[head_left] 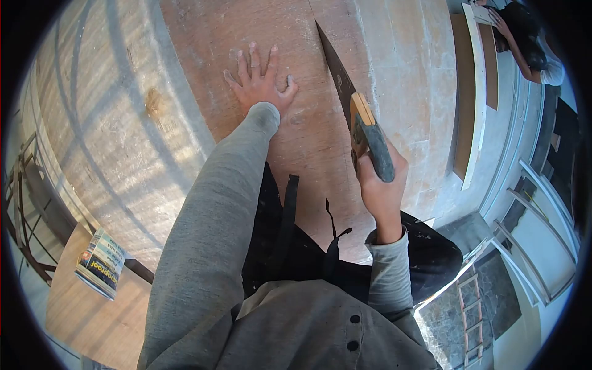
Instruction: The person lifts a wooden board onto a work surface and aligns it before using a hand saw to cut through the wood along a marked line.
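Flat on the reddish plywood sheet (296, 135), my left hand (262, 83) lies with its fingers spread, left of the saw. My right hand (381, 179) is wrapped round the handle of a hand saw (338, 71), whose grip is dark with a yellowish wooden part. The long dark blade points away from me and slightly left, its toothed edge on the left side. A thin line runs in the board just beyond the blade's tip. My knees in dark trousers (425, 246) rest at the near end of the sheet.
Another person (524, 43) is at the upper right, a hand on a long board (472, 92). At the lower left a labelled can (100, 264) stands on a plywood piece (68, 302). Metal frames (536, 228) and a ladder (472, 317) lie at the right.
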The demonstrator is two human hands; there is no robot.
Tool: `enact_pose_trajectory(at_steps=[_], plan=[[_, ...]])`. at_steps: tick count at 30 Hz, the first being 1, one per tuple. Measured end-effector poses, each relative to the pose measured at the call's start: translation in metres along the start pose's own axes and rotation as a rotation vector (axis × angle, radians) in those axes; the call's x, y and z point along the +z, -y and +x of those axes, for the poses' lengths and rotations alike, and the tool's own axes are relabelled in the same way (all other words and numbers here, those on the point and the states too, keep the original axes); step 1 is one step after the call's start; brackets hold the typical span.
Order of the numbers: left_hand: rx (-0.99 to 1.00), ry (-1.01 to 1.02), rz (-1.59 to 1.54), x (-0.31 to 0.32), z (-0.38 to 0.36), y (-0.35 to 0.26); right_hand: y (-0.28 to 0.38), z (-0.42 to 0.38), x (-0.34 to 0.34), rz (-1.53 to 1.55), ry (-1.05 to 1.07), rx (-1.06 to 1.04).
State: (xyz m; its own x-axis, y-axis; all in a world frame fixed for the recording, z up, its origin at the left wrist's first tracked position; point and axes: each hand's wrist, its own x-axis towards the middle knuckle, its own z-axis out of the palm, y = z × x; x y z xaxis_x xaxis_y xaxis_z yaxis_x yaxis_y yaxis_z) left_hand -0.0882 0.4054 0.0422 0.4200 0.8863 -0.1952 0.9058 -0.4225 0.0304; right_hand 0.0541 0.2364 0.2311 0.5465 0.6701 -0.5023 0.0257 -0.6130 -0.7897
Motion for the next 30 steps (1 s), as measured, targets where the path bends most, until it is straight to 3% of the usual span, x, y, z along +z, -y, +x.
enact_pose_trajectory(at_steps=[4,5,7,9,13,14,15,17,18,19,20,23,24,25,30], plan=[[0.01,0.006,-0.02,-0.003,0.003,-0.005,0.021,-0.112,-0.023,-0.25,-0.11,-0.051],[0.01,0.012,-0.013,-0.003,0.003,0.0,0.025,-0.11,-0.023,-0.069,-0.128,0.008],[0.021,-0.019,-0.043,0.001,0.003,-0.004,0.015,-0.067,-0.024,-0.141,-0.074,-0.032],[0.02,-0.025,-0.063,0.002,-0.001,-0.004,-0.006,0.0,-0.008,-0.025,0.028,0.058],[0.022,-0.039,-0.058,0.0,0.002,-0.004,0.013,-0.051,-0.002,-0.167,-0.037,0.034],[0.01,-0.09,-0.058,-0.001,0.023,-0.004,0.017,-0.075,-0.008,-0.28,-0.08,-0.121],[0.011,-0.064,-0.058,-0.003,0.02,-0.004,0.024,-0.086,-0.013,-0.203,-0.141,-0.13],[0.029,0.04,-0.061,-0.004,-0.011,-0.003,0.028,-0.086,-0.03,-0.067,-0.079,0.172],[0.035,0.014,-0.073,-0.004,-0.009,-0.003,0.026,-0.065,-0.032,-0.059,-0.027,0.195],[0.025,-0.04,-0.085,-0.003,0.002,-0.004,0.014,-0.034,-0.021,-0.129,0.013,0.054],[0.023,-0.045,-0.088,-0.001,0.004,-0.006,0.002,-0.012,-0.007,-0.056,0.017,0.075],[0.037,-0.062,-0.082,0.001,0.001,-0.002,0.014,-0.035,-0.017,-0.129,0.011,0.019],[0.031,-0.057,-0.069,0.001,0.002,-0.003,0.013,-0.071,-0.022,-0.121,-0.049,0.091],[0.024,-0.049,-0.057,0.001,0.002,-0.004,0.015,-0.096,-0.027,-0.221,-0.097,-0.052],[0.042,-0.057,-0.08,0.002,-0.001,-0.008,0.013,-0.047,-0.014,-0.197,-0.001,-0.006]])
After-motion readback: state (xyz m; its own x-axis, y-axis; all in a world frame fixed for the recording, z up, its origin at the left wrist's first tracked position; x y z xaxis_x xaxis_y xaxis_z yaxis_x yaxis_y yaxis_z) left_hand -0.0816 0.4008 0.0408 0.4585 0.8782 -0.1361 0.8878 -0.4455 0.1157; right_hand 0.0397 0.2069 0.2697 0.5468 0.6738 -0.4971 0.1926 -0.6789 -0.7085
